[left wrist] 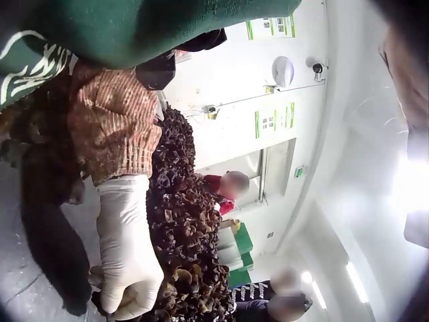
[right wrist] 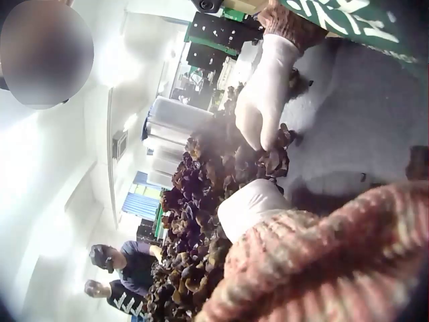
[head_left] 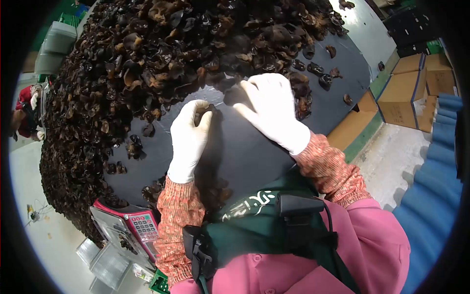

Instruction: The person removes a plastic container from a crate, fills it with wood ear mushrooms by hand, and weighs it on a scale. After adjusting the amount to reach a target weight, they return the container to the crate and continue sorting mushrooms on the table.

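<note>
Wood ear mushrooms (head_left: 132, 73), dark brown and glossy, lie in a big heap across the grey tabletop (head_left: 249, 147). My left hand (head_left: 190, 134), in a white glove, is over the bare grey strip with fingers curled; it pinches a small dark piece of wood ear at the thumb and fingertips. In the left wrist view that hand (left wrist: 131, 255) appears as a curled fist by the heap. My right hand (head_left: 276, 110), also gloved, is at the heap's near edge, its thumb and forefinger about a blurred dark wood ear (head_left: 234, 95). Its fingers are mostly hidden in the right wrist view.
A red scale (head_left: 139, 228) with a keypad stands at the near left table edge. Loose wood ears (head_left: 318, 71) lie at right. Cardboard boxes (head_left: 404, 95) sit beyond the right edge, clear plastic tubs (head_left: 110, 264) at lower left. Other people (right wrist: 120, 265) stand across the table.
</note>
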`<move>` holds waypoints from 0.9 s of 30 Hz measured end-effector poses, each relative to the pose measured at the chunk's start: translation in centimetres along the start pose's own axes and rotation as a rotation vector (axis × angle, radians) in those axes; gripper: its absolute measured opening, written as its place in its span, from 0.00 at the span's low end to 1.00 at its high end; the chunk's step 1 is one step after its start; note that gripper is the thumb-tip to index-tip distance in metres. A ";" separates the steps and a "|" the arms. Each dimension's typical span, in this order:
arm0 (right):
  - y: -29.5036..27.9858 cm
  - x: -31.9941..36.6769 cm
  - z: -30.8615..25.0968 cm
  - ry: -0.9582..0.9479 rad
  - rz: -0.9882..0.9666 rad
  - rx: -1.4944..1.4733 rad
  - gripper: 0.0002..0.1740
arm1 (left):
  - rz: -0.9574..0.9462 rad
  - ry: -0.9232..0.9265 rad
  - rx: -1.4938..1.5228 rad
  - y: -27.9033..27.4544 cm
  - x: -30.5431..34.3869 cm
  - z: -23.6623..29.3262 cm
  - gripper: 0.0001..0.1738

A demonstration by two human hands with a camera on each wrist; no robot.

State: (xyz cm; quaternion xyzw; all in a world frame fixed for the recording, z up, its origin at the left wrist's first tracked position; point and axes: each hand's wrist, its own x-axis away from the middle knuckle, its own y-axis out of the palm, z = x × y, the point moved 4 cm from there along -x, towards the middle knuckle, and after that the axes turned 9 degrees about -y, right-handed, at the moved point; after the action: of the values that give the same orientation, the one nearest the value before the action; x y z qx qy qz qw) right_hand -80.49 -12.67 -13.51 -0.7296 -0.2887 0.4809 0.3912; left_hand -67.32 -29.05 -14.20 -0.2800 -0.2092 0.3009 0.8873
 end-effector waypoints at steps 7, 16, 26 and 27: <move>0.9 -0.6 1.1 0.006 0.025 -0.102 0.12 | 0.166 0.103 0.107 -1.3 -0.4 0.6 0.30; -2.2 1.8 0.8 0.405 0.006 -0.615 0.10 | -0.320 -0.251 0.688 1.9 2.2 2.8 0.25; -8.0 7.4 1.4 0.025 0.020 -0.127 0.12 | -0.377 -0.074 -0.052 -6.5 6.2 2.2 0.14; -9.1 7.5 2.8 -0.022 0.025 -0.013 0.11 | -0.423 0.004 -0.322 -7.9 7.0 2.5 0.16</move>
State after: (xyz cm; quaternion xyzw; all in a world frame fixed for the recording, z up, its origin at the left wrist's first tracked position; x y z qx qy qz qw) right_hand -80.74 -1.04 -10.01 -0.7303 -0.2869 0.4918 0.3774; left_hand -60.29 -28.79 -5.99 -0.3681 -0.3065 0.0708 0.8750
